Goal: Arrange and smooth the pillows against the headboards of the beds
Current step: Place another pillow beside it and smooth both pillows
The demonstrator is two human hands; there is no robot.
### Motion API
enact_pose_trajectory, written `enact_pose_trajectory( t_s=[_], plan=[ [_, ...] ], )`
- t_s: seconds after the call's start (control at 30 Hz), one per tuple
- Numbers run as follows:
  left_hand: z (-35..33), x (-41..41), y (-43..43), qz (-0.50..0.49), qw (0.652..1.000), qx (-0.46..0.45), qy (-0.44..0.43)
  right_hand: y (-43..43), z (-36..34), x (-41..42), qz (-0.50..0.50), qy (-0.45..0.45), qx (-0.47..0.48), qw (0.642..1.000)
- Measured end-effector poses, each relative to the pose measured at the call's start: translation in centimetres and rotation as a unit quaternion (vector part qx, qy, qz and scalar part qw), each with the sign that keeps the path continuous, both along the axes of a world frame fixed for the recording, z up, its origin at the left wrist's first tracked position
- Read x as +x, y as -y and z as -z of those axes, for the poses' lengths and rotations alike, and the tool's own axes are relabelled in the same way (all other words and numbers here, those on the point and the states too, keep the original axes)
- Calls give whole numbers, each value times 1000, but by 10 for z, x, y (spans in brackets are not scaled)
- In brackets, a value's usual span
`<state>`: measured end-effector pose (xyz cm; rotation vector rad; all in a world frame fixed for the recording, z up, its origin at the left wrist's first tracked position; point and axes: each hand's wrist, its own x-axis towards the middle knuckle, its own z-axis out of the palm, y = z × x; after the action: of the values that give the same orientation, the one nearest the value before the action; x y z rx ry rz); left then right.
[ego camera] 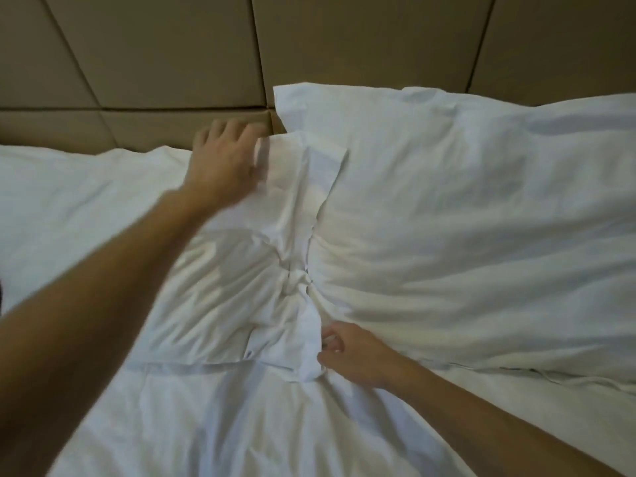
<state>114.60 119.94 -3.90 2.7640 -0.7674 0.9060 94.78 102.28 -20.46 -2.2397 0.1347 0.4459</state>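
The left hand [223, 163] reaches to the head edge of the bed, onto the far corner of the left pillow [234, 277]. It is blurred, so I cannot tell whether the fingers grip the cloth or only press on it. That pillow lies crumpled in the middle of the bed, its far end just short of the headboard [344, 39]. The right hand [351, 356] is nearer the foot, fingers curled and pinching the bunched cloth at the pillow's near right corner, where it meets the right pillow [464, 218].

As I see it, the trouble sits in that bunch. The case is twisted into a knot along the join, and a pull from both ends may only tighten the creases. If the far hand is merely pressing, a tug from the near hand could drag the pillow away from the headboard. The pinched cloth might also catch the edge of the right pillow, which is plump and already up against the headboard, and pull it askew.

The bed is covered with a rumpled white sheet [241, 425] that rises in a soft hump toward the left corner. Behind it, the headboard is padded in tan panels with dark seams.
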Motion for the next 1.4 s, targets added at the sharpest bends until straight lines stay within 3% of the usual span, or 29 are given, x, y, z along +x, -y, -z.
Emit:
enact_pose_trajectory(
  t_s=[0.1, 0.17, 0.27, 0.37, 0.43, 0.6, 0.73, 0.8, 0.9, 0.97, 1.03, 1.17, 1.3, 1.4],
  plan=[
    [-27, 27, -10, 1, 958, 81, -275, 1, -8, 4, 11, 17, 2, 1000],
    [-34, 27, -12, -23, 941, 116, -317, 6, -15, 12, 11, 30, -24, 999],
    [-30, 24, -22, -37, 945, 170, -276, 11, -26, 24, 26, 53, -20, 998],
    [-50, 16, -42, -72, 982, 142, -97, 8, -35, 32, 23, 64, 8, 998],
    [-66, 14, -53, -97, 985, 139, -33, 4, -38, 38, 15, 63, 11, 998],
    [-41, 16, -19, -77, 989, 98, -84, -11, -55, 45, 8, 98, 17, 995],
    [-30, 16, -19, 5, 992, 47, -121, -15, -75, 46, -1, 201, -19, 979],
    [-36, 23, -46, 3, 989, 8, -147, -15, -87, 51, -10, 299, -99, 949],
    [-38, 37, -106, -75, 971, 46, -223, -24, -120, 75, -75, 470, -257, 841],
    [-37, 41, -140, -109, 957, 120, -242, -37, -147, 99, -114, 503, -345, 784],
    [-35, 46, -163, -123, 949, 172, -235, -51, -169, 121, -133, 486, -408, 761],
    [-22, 64, -193, -163, 943, 197, -214, -61, -192, 152, -125, 374, -446, 803],
    [-9, 77, -208, -171, 943, 142, -248, -67, -191, 162, -97, 287, -404, 863],
    [-5, 82, -202, -215, 918, 213, -256, -70, -193, 165, -79, 237, -405, 880]
  ],
)
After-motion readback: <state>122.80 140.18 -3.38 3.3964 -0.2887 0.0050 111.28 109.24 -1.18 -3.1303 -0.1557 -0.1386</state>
